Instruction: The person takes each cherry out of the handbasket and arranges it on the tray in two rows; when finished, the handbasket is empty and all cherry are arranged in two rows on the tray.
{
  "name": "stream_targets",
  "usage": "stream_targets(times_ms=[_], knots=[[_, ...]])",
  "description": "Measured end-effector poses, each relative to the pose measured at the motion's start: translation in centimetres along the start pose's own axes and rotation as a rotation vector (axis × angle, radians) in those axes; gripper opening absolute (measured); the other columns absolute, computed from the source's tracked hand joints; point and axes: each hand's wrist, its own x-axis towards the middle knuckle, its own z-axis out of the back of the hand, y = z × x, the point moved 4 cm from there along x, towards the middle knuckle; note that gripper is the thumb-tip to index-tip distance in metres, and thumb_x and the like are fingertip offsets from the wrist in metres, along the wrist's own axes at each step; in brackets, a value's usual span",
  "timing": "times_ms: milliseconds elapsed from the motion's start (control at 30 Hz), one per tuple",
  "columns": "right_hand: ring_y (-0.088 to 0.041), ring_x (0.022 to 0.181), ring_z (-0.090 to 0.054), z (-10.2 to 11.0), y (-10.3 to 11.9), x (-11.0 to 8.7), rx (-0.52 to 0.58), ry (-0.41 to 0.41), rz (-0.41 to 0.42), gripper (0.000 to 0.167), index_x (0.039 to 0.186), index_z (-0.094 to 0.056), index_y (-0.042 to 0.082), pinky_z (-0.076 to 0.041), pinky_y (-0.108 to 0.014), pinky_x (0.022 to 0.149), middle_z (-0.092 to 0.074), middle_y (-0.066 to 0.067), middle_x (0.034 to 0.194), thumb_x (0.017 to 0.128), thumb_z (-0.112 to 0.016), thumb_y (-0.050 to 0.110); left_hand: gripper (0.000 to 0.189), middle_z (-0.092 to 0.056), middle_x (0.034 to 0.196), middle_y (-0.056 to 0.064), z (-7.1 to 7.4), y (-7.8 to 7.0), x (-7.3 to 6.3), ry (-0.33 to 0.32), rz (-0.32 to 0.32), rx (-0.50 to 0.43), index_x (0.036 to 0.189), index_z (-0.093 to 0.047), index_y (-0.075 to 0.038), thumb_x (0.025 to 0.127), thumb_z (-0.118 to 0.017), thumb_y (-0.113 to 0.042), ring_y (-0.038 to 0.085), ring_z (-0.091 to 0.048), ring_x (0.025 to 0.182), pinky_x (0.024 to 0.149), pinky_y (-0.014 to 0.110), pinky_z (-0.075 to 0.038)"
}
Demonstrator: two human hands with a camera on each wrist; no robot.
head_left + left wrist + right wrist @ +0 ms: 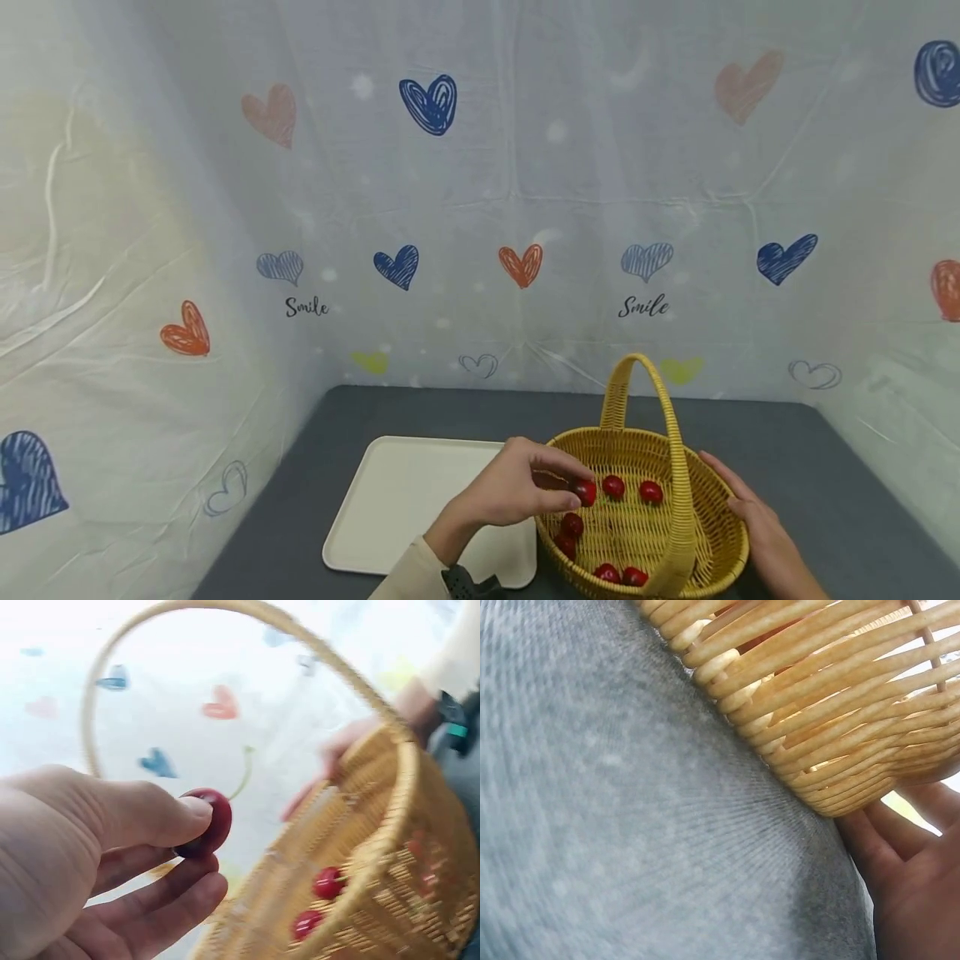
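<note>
Desk: dark grey, carrying everything. Yellow wicker basket stands upright on its right side, handle arching overhead; the opening on either side of the arch probably gives a hand easy access from the left. Pale tray lies flat just beside the basket, likely set there to keep both within one short reach of the left hand.

Right hand: at the basket's right side, touching its outer wall and rim. Fingers fairly straight, laid against the weave rather than clenched; judged to be steadying the basket against nudges.

Left hand: comes in over the tray, forearm angled up from below, back of the hand upward, thumb and fingers grasping one cherry above the basket's left part. Left wrist view: thumb on the near face, fingertips beneath, stem jutting free. A light pinch presumably avoids bruising.

Other cherries: six visible, spread around the basket floor near its wall.
</note>
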Motion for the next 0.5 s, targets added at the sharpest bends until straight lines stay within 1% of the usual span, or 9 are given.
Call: stream_targets(times_ms=[33, 100, 133, 167, 267, 333, 400, 500], knots=[[0.026, 0.12, -0.045, 0.0, 0.0, 0.0, 0.001, 0.003, -0.012, 0.055, 0.176, -0.022, 0.012, -0.061, -0.022, 0.086, -0.034, 0.0, 0.17, 0.122, -0.024, 0.023, 0.031, -0.082, 0.124, 0.008, 0.7, -0.2, -0.4, -0.008, 0.003, -0.017, 0.129, -0.081, -0.008, 0.098, -0.081, -0.006, 0.008, -0.079, 0.107, 0.093, 0.026, -0.065], [0.026, 0.119, -0.045, 0.1, 0.0, 0.1, 0.007, 0.007, -0.037, 0.056, 0.176, -0.021, 0.012, -0.061, -0.023, 0.086, -0.027, -0.017, 0.175, 0.121, -0.023, 0.021, 0.031, -0.082, 0.123, 0.01, 2.2, -0.6, -1.1, -0.03, 0.001, -0.022, 0.129, -0.081, -0.009, 0.099, -0.081, -0.007, 0.012, -0.08, 0.108, 0.094, 0.028, -0.065], [0.026, 0.118, -0.045, 0.1, 0.0, 0.1, 0.014, 0.009, -0.051, 0.056, 0.176, -0.021, 0.012, -0.061, -0.024, 0.086, -0.024, -0.022, 0.175, 0.121, -0.023, 0.02, 0.031, -0.082, 0.123, 0.011, 3.1, -0.8, -1.5, -0.045, -0.003, -0.016, 0.13, -0.081, -0.008, 0.099, -0.081, -0.007, 0.013, -0.08, 0.109, 0.095, 0.029, -0.065], [0.025, 0.118, -0.046, 0.1, 0.0, 0.1, 0.021, 0.01, -0.062, 0.057, 0.176, -0.021, 0.012, -0.061, -0.024, 0.086, -0.023, -0.023, 0.175, 0.12, -0.023, 0.019, 0.031, -0.082, 0.123, 0.011, 4.0, -1.0, -1.9, -0.068, -0.009, -0.005, 0.13, -0.08, -0.008, 0.099, -0.081, -0.008, 0.015, -0.08, 0.11, 0.095, 0.03, -0.066], [0.024, 0.118, -0.048, 0.0, 0.0, 0.1, 0.035, 0.01, -0.067, 0.057, 0.176, -0.021, 0.011, -0.061, -0.024, 0.087, -0.024, -0.02, 0.174, 0.119, -0.024, 0.016, 0.033, -0.081, 0.124, 0.013, 6.6, -1.4, -3.2, -0.151, -0.026, 0.035, 0.132, -0.079, -0.006, 0.099, -0.081, -0.007, 0.021, -0.08, 0.113, 0.095, 0.031, -0.066], [0.023, 0.118, -0.049, 0.0, 0.1, 0.1, 0.042, 0.008, -0.062, 0.058, 0.176, -0.021, 0.011, -0.062, -0.024, 0.086, -0.025, -0.02, 0.173, 0.119, -0.024, 0.015, 0.035, -0.081, 0.125, 0.014, 8.3, -1.5, -4.1, -0.201, -0.024, 0.048, 0.133, -0.078, -0.004, 0.099, -0.081, -0.007, 0.025, -0.079, 0.115, 0.096, 0.032, -0.066], [0.021, 0.117, -0.051, -0.1, 0.2, 0.0, 0.052, 0.012, -0.052, 0.057, 0.176, -0.02, 0.01, -0.063, -0.026, 0.085, -0.023, -0.024, 0.174, 0.119, -0.023, 0.016, 0.036, -0.08, 0.126, 0.016, 9.7, -1.6, -5.0, -0.245, -0.015, 0.062, 0.135, -0.077, -0.003, 0.099, -0.08, -0.007, 0.025, -0.08, 0.115, 0.096, 0.032, -0.066], [0.021, 0.117, -0.052, -0.1, 0.2, 0.0, 0.073, 0.016, -0.057, 0.057, 0.176, -0.019, 0.009, -0.063, -0.027, 0.085, -0.02, -0.03, 0.175, 0.12, -0.022, 0.018, 0.037, -0.08, 0.127, 0.017, 11.3, -1.6, -6.1, -0.301, 0.007, 0.093, 0.136, -0.077, -0.004, 0.099, -0.081, -0.009, 0.022, -0.081, 0.112, 0.094, 0.031, -0.066]])
